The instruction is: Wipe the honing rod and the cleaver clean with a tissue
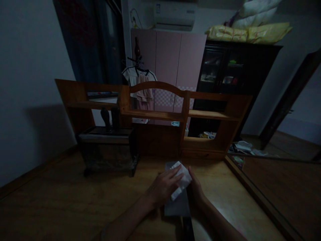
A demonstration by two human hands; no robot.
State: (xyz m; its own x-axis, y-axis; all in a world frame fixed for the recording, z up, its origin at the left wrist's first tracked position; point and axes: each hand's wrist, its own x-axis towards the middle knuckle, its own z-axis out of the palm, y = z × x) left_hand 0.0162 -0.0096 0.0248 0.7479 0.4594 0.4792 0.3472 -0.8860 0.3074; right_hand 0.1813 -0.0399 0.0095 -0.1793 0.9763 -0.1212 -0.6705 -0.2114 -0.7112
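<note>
On the wooden desk (75, 201) lies a flat grey cleaver-like blade (175, 207), its dark handle (188, 229) pointing toward me. A crumpled white tissue (182, 182) rests on the far end of the blade. My left hand (163, 188) lies over the tissue with its fingers curled onto it, pressing it against the blade. At the blade's right edge my right hand (197, 190) has its fingers closed along that edge and its thumb reaching to the tissue. The light is dim and the fingertips are hard to make out.
A wooden hutch (155, 113) with shelves stands at the back of the desk. At the left sits a dark glass tank (107, 154) with two dark bottles on top. Clutter lies at the right (244, 147). Behind are a pink wardrobe (175, 57) and a black cabinet (233, 70).
</note>
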